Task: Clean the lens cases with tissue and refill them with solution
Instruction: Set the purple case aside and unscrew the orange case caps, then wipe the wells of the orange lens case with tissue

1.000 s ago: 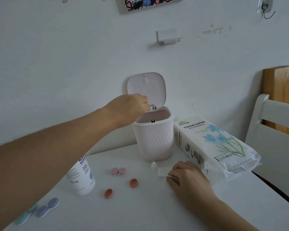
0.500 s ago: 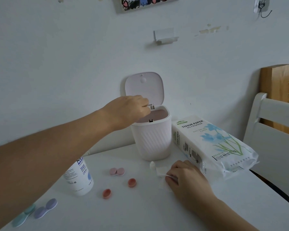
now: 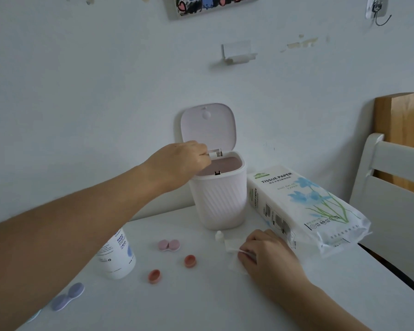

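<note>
My left hand (image 3: 179, 163) reaches over the rim of the open white bin (image 3: 219, 204), with its fingers curled down into the opening. Anything it holds is hidden. On the table my right hand (image 3: 268, 256) pinches a white tissue (image 3: 233, 246). A pink lens case (image 3: 169, 245) lies open, with its two coral caps (image 3: 190, 261) (image 3: 154, 276) loose beside it. The solution bottle (image 3: 116, 254) stands partly behind my left forearm. A purple lens case (image 3: 67, 296) lies at the lower left, and a teal one (image 3: 34, 315) peeks out under my arm.
The bin's lid (image 3: 208, 125) stands upright against the wall. A tissue paper pack (image 3: 304, 209) lies to the right of the bin. A small white cap (image 3: 218, 235) stands by the tissue. A white chair (image 3: 392, 187) is at the table's right edge.
Almost nothing: my left hand stays over the bin opening and dips slightly toward the rim. My right hand keeps its pinch on the tissue.
</note>
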